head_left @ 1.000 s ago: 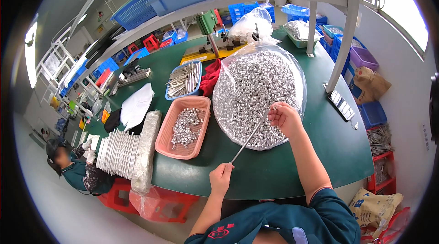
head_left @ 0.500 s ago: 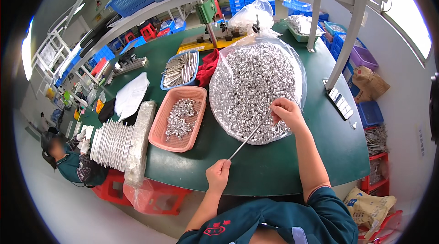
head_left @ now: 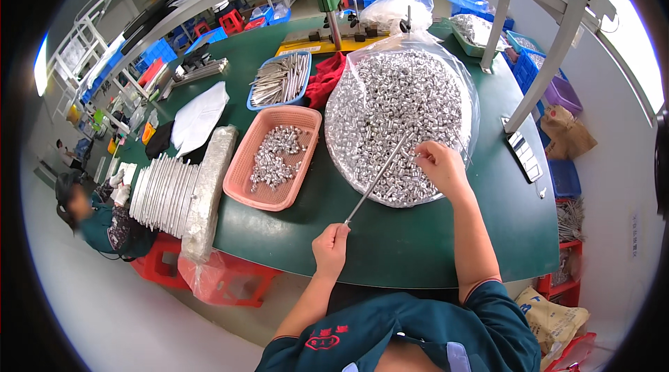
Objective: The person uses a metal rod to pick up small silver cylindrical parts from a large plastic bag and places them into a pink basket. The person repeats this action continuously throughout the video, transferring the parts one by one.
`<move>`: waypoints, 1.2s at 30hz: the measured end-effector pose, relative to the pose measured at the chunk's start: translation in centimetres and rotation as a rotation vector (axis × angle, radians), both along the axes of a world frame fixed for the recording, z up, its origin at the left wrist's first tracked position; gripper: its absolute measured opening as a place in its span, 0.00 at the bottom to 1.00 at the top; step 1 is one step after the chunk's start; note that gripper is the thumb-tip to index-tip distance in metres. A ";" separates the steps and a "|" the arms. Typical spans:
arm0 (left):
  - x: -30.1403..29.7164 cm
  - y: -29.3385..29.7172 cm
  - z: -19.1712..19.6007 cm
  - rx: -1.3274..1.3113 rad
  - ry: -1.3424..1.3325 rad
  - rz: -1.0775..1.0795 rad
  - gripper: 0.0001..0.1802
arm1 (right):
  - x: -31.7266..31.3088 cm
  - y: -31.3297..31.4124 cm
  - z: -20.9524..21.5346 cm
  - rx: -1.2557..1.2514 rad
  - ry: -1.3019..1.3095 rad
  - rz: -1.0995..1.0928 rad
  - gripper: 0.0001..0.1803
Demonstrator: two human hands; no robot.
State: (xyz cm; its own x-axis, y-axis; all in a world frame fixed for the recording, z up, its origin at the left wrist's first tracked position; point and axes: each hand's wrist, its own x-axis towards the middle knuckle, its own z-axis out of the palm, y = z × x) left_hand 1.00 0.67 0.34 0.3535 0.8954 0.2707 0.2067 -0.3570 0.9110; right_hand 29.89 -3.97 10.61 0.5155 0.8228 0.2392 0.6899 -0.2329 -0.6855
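My left hand (head_left: 329,248) is closed round the lower end of a thin metal rod (head_left: 376,180), which slants up and away to the right. The rod's far end lies over a heap of small silvery metal sleeves (head_left: 404,104) in a round, clear plastic bag (head_left: 472,104). Just right of that end, my right hand (head_left: 444,168) hovers over the heap with fingers curled together, apart from the rod. Whatever its fingertips pinch, if anything, is too small to make out. A pink basket (head_left: 239,187) with more loose sleeves sits left of the bag.
Behind the pink basket stands a blue basket of metal rods (head_left: 279,79), beside a red cloth (head_left: 325,79). Rows of rods (head_left: 164,191) lie by a wrapped block (head_left: 212,191) at left. A phone (head_left: 523,156) lies right; a co-worker (head_left: 104,219) sits far left.
My right hand has come off the rod's far end and moved slightly right. The left hand still holds the rod. The whole view has shifted slightly.
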 end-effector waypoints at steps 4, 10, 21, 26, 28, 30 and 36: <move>0.0 0.2 0.2 -0.004 0.033 0.004 0.13 | -1.3 -0.4 -1.5 -0.162 -0.290 0.128 0.20; -0.1 0.1 0.5 0.003 0.025 0.019 0.12 | -4.0 1.7 -2.1 -0.228 -0.458 0.095 0.21; 0.1 0.2 0.4 0.035 0.030 0.022 0.11 | -2.1 4.2 -5.9 0.076 -0.356 0.050 0.06; 0.2 0.2 0.2 0.082 0.057 0.030 0.11 | 0.3 3.6 -3.4 0.027 0.522 -0.068 0.05; 0.3 0.2 0.1 0.099 0.065 0.035 0.11 | 2.0 3.2 -3.9 0.199 0.939 0.027 0.05; 0.4 0.1 0.3 0.110 0.069 0.028 0.11 | 3.0 2.9 -4.2 0.355 1.210 0.057 0.05; 0.5 0.1 0.5 0.153 0.102 0.023 0.11 | 4.4 2.6 -4.4 0.501 1.611 0.212 0.06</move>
